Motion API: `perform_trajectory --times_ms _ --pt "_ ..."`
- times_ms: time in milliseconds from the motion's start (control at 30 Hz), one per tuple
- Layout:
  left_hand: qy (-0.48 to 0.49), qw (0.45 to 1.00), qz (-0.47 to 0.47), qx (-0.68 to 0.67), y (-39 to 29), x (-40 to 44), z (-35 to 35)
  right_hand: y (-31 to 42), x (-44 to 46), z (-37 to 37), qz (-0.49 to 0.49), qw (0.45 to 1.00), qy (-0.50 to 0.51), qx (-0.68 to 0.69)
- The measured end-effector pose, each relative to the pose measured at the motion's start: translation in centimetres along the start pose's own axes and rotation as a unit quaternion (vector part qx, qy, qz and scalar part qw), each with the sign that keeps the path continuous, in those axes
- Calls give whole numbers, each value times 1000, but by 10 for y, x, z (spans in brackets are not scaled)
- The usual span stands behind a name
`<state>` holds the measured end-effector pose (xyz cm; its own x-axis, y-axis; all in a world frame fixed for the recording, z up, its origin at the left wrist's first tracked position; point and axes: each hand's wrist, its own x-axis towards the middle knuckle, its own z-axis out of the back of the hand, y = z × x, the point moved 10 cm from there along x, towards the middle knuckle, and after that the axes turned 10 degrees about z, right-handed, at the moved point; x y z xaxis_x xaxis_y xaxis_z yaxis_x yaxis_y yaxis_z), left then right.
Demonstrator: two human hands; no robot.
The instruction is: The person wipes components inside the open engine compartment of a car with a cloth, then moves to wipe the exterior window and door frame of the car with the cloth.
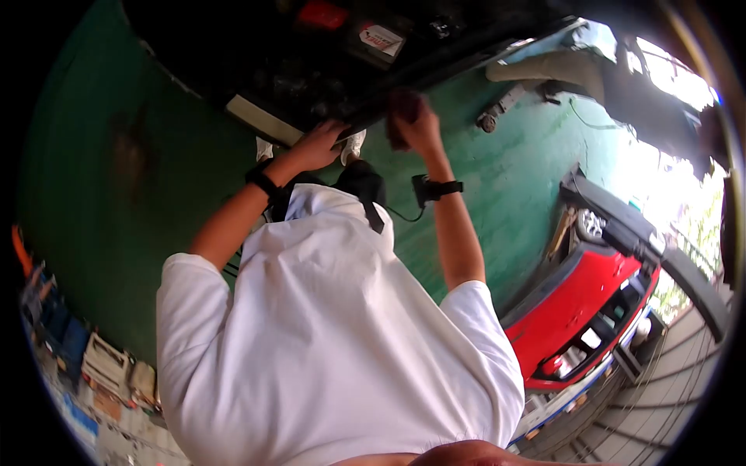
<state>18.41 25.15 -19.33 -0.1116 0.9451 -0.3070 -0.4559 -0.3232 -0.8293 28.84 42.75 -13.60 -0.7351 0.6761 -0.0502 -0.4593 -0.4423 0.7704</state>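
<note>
An open engine bay lies in deep shadow at the top of the head view, with a labelled battery and a red part inside. Fingers stretched out, my left hand rests on the bay's front edge, beside a pale strip. My right hand is closed around a dark red cloth at the bay's right side. Motion blurs the cloth, and its exact form is unclear.
Another person is at the upper right, near a wheeled floor jack on the green floor. A red car and a grey lift post stand at the right. Boxes and clutter line the lower left.
</note>
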Motion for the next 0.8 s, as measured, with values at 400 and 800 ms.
perform_trajectory --times_ms 400,800 --pt "-285 931 181 139 -29 34 -31 -34 133 14 223 853 104 -461" --pt "-279 932 195 124 -10 35 -29 4 101 -66 269 830 275 -404"
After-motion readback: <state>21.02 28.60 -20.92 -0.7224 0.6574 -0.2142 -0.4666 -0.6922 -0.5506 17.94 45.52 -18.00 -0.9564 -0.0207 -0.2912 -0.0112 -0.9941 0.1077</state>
